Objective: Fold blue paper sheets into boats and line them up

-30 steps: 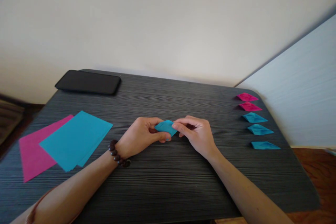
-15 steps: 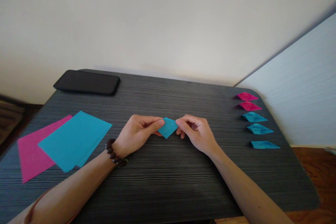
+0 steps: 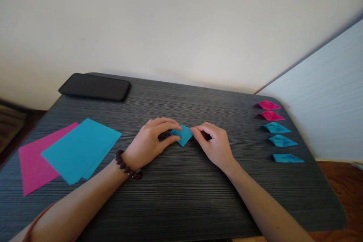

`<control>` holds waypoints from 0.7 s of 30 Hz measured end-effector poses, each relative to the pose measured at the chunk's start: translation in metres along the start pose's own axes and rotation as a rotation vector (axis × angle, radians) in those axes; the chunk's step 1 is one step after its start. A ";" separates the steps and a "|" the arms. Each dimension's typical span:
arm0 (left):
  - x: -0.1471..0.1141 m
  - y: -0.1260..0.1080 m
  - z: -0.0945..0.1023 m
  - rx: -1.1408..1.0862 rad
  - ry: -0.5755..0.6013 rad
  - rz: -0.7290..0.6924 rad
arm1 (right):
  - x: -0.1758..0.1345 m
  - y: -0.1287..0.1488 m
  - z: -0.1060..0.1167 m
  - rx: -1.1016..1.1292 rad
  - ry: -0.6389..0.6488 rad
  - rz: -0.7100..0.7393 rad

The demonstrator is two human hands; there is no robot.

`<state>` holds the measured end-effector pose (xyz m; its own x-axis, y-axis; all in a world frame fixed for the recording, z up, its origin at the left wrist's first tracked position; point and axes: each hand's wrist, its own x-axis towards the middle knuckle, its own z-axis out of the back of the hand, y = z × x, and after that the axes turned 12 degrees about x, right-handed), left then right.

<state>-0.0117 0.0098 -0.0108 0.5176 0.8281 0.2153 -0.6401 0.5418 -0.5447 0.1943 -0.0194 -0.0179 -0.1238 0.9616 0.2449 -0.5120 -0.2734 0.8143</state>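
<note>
Leftward from the right hand (image 3: 215,143) lies the small blue folded-paper diamond (image 3: 185,135), its right corner pinched. The left hand (image 3: 148,138), grip parted, straddles the opposite corner.

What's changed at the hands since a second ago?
The left hand has loosened: its thumb and fingertips now stand apart over the left part of the small folded blue paper. The right hand still pinches its right corner. Loose sheets, black slab and five folded pieces stayed put.
</note>
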 end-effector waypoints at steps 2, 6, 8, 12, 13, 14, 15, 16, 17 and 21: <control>0.000 -0.001 -0.002 0.008 0.010 0.012 | 0.000 -0.001 -0.001 -0.004 0.004 -0.010; -0.001 -0.003 -0.003 -0.040 0.031 0.114 | -0.001 -0.002 -0.002 0.012 0.021 -0.030; -0.001 -0.003 -0.004 -0.074 0.031 0.148 | -0.001 0.001 -0.001 0.014 0.042 -0.012; 0.001 -0.001 -0.002 -0.141 0.054 0.177 | -0.001 0.007 0.000 0.012 0.104 0.054; 0.002 -0.001 -0.001 -0.160 0.064 0.186 | -0.001 0.008 0.000 0.009 0.114 0.064; 0.003 -0.002 0.000 -0.179 0.070 0.199 | -0.001 0.008 0.000 0.005 0.122 0.073; 0.004 -0.002 0.001 -0.196 0.074 0.211 | -0.001 0.008 0.000 -0.002 0.128 0.081; 0.005 -0.003 0.001 -0.207 0.074 0.223 | -0.001 0.007 -0.001 -0.009 0.133 0.090; 0.005 -0.004 0.002 -0.212 0.075 0.232 | -0.001 0.006 -0.001 -0.017 0.139 0.097; 0.007 -0.007 0.000 -0.204 0.072 0.239 | -0.002 0.002 -0.003 -0.041 0.129 0.108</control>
<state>-0.0040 0.0118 -0.0056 0.4100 0.9120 0.0075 -0.6253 0.2871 -0.7256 0.1909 -0.0220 -0.0180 -0.2871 0.9224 0.2583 -0.5234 -0.3769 0.7642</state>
